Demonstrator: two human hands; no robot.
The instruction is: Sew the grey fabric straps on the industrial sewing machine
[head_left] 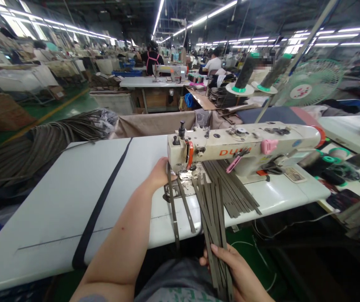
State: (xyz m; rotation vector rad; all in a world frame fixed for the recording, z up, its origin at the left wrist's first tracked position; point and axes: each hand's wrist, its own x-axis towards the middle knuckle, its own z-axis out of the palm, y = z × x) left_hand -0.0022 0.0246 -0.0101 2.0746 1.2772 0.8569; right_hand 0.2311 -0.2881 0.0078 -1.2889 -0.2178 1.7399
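Observation:
My left hand [161, 173] reaches to the left side of the sewing machine [211, 144] head, close to the needle area. Its fingers are partly hidden behind the head, and it closes around a narrow grey-brown strip [172, 209] that hangs over the table's front edge. A second loose strip [186, 205] lies just right of it, under the presser foot area. Low at the front, my right hand [234, 266] grips a bundle of similar strips [213, 214], whose far ends rest on the table by the needle plate. More strips [233, 188] lie fanned out beneath the machine arm.
A dark band [104, 197] crosses the white table [54, 201] on the left. Coiled strips [50, 142] are heaped beyond it. Thread cones [245, 75] and a green fan [314, 84] stand behind the machine. Other people work at tables farther back.

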